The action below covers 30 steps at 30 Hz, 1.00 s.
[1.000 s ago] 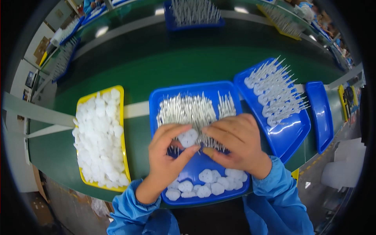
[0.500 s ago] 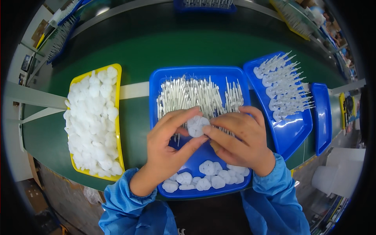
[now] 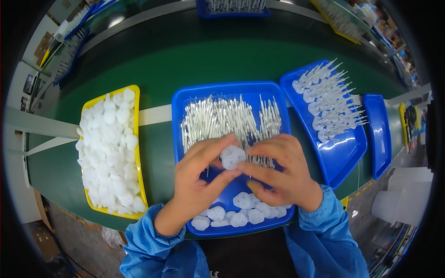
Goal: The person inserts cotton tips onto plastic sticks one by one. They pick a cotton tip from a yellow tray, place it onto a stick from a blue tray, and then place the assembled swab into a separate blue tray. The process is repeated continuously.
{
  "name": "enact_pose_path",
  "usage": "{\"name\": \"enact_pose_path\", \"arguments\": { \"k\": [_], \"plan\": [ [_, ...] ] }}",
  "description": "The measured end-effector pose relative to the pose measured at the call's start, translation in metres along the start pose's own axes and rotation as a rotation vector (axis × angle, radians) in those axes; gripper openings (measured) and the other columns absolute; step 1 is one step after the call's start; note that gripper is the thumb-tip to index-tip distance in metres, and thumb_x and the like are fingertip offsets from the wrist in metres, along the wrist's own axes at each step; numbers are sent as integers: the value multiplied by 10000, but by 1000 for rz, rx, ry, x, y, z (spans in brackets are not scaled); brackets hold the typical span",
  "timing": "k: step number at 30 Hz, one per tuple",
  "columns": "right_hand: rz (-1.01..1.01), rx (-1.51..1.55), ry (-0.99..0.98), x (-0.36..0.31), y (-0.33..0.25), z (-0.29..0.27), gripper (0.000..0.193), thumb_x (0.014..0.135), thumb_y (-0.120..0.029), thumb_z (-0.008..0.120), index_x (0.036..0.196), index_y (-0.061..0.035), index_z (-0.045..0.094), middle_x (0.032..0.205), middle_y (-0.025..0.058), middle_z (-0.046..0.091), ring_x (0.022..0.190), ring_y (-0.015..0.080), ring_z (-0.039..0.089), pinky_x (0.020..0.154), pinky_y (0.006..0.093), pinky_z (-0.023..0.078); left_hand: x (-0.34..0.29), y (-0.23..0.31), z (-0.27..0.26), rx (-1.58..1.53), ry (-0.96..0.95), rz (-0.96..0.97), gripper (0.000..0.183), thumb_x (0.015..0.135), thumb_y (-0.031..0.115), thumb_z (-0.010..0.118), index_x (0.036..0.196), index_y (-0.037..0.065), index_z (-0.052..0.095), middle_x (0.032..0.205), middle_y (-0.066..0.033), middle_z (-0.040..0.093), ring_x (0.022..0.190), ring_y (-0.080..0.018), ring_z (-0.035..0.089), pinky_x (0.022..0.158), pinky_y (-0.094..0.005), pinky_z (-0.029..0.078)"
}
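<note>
Over the large blue tray (image 3: pixel 174 116), my left hand (image 3: pixel 197 178) pinches a translucent white plastic disc (image 3: pixel 233 157) with lobed, ribbed segments, thumb below and fingers above. My right hand (image 3: pixel 280 173) is at the disc's right edge, its fingers apart and the thumb hanging free below. One right fingertip appears to touch the disc. Behind my hands, many thin white rods (image 3: pixel 220 116) with metallic tips lie side by side in the tray. Several similar loose white discs (image 3: pixel 238 219) lie along the tray's near end.
A yellow tray (image 3: pixel 137 139) heaped with white discs (image 3: pixel 109 153) stands on the left. To the right, a blue tray (image 3: pixel 343 160) holds discs with rods attached (image 3: pixel 329 102), beside a narrower blue tray (image 3: pixel 378 134). More rods lie in a blue tray (image 3: pixel 234 11) at the far side.
My right thumb has dropped away from the other fingers, and the right hand has opened wider. The disc stays in my left hand, slightly turned. The whole view has shifted a little.
</note>
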State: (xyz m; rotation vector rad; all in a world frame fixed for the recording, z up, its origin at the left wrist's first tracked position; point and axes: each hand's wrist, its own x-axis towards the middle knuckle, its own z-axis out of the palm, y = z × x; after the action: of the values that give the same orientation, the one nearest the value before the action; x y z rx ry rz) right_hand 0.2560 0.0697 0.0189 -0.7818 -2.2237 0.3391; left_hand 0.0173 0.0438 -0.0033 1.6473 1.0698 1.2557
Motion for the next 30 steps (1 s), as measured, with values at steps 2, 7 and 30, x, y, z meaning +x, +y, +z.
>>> {"name": "enact_pose_path", "arguments": {
  "k": [2,7,30],
  "plan": [
    [2,32,20,-9,-2,-4,471,762,-129,889,1226,-194,848,1209,18,764,1057,247,732,976,441,530,-2,-3,-2,-41,2,14,480,919,-14,862,1390,14,775,1384,-180,746,1127,-243,753,883,-325,625],
    [140,-235,2,-8,18,-15,280,806,-127,877,1079,-158,824,1088,6,784,954,227,730,876,409,494,2,-16,-8,-109,50,49,318,998,27,797,1314,-7,812,1421,-188,726,1085,-228,741,944,-349,595],
    [345,-455,-108,26,37,32,533,817,-148,799,1345,-147,729,961,24,762,896,260,748,807,449,489,1,-9,4,-13,1,-142,732,918,-201,615,1608,44,614,1376,-86,498,1275,-162,587,984,-262,633]
  ]
}}
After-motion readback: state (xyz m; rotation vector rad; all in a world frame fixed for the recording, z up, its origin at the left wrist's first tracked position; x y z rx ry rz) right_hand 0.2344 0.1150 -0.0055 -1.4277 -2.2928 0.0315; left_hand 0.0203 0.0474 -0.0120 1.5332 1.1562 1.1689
